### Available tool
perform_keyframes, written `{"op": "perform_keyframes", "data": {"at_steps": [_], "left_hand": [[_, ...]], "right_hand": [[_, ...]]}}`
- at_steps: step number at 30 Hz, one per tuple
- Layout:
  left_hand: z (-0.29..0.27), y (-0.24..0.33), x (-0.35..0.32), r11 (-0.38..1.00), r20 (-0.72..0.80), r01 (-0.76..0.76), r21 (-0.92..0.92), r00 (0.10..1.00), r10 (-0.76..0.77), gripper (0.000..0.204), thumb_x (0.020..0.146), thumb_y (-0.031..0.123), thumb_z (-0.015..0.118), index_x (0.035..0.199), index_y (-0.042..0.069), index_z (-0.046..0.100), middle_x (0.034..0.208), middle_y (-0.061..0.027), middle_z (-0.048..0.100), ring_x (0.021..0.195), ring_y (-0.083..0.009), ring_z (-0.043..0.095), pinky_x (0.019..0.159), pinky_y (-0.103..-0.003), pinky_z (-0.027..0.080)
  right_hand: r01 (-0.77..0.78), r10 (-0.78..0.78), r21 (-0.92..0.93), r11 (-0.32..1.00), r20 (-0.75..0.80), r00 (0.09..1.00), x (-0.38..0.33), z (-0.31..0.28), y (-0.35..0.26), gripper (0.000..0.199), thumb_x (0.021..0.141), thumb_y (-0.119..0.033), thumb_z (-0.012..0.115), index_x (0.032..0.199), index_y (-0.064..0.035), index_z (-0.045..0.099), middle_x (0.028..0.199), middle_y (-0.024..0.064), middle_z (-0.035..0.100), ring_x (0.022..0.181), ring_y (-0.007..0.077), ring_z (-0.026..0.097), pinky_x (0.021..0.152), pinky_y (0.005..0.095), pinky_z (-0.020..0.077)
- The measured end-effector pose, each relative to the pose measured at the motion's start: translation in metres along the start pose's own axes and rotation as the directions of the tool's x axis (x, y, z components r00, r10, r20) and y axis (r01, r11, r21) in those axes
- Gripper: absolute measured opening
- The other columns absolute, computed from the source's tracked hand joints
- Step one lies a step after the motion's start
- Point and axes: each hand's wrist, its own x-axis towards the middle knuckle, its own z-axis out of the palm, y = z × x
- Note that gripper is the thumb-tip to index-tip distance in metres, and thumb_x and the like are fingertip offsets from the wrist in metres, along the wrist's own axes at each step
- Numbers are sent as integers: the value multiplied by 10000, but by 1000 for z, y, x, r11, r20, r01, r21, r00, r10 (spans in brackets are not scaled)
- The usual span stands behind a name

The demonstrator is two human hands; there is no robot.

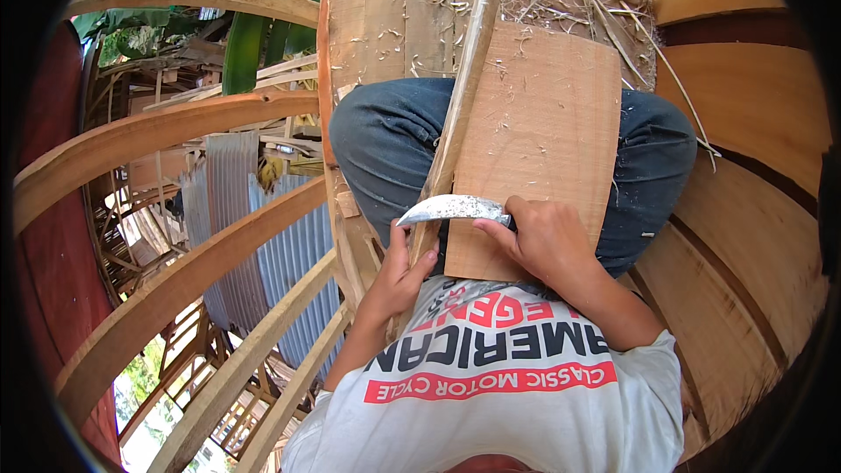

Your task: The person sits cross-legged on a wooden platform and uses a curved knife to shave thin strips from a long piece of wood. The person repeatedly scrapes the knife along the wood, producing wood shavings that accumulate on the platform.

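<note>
My right hand (550,233) is closed round the handle of a knife with a broad, curved, scuffed silvery blade (455,208). The handle is mostly hidden in my fingers. Pointing left, the blade lies across a long, narrow wooden strip (470,74), and its tip ends just above my left hand (405,273). That hand is wrapped round the strip's near part. The strip runs from near my body away past my knees, slightly to the right. A flat, light brown wooden board (539,140) with a few shavings on it rests across my lap, under my right hand.
Wood shavings and thin slivers (613,0) lie on the plank floor (377,0) ahead of my crossed legs (653,166). Curved wooden rails (175,127) stand at left, with corrugated metal sheets (298,254) below them. Wide wooden slats (736,96) form the right side.
</note>
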Motion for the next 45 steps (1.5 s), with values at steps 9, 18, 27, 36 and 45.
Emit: {"op": "perform_keyframes", "data": {"at_steps": [9, 18, 27, 36, 45], "left_hand": [[-1, 4, 5, 998, 33, 8, -69, 999, -6, 387, 954, 92, 515, 1274, -15, 326, 992, -76, 559, 840, -117, 532, 764, -270, 461], [-7, -1, 10, 998, 135, -5, -67, 991, 14, 412, 961, 40, 437, 1324, -8, 250, 1024, -83, 496, 783, -107, 457, 711, -242, 423], [-10, -12, 10, 998, 124, -32, -47, 992, 37, 368, 957, 49, 453, 1275, -8, 277, 1010, -85, 495, 767, -106, 460, 692, -245, 425], [-10, -1, 10, 986, 136, 76, -150, 989, -55, 511, 954, 45, 441, 1412, 23, 216, 1028, -92, 515, 791, -111, 482, 701, -249, 435], [-9, 5, 16, 992, 126, 23, -126, 992, -7, 361, 969, 74, 456, 1285, -6, 302, 990, -80, 550, 771, -104, 513, 697, -248, 457]], "right_hand": [[0, -4, -112, 994, -35, 999, 19, 1, -4, 589, 869, -573, 601, 682, -16, 640, 569, 186, 606, 504, 334, 621, 480, 407, 483], [-21, 4, -221, 975, -76, 997, 38, -8, -4, 610, 859, -601, 591, 684, -19, 640, 584, 180, 612, 530, 337, 632, 501, 415, 487], [-438, 295, -264, 859, -443, 846, 68, -69, 56, 609, 901, -565, 575, 764, 22, 663, 642, 230, 626, 639, 390, 654, 564, 437, 516], [-18, 13, -134, 991, -35, 999, 31, -10, -9, 571, 865, -551, 622, 671, -14, 637, 566, 190, 594, 520, 358, 615, 503, 419, 484], [3, -15, -265, 964, -42, 999, 55, -14, -3, 652, 849, -630, 575, 641, -15, 640, 569, 181, 603, 532, 326, 627, 515, 391, 486]]}}
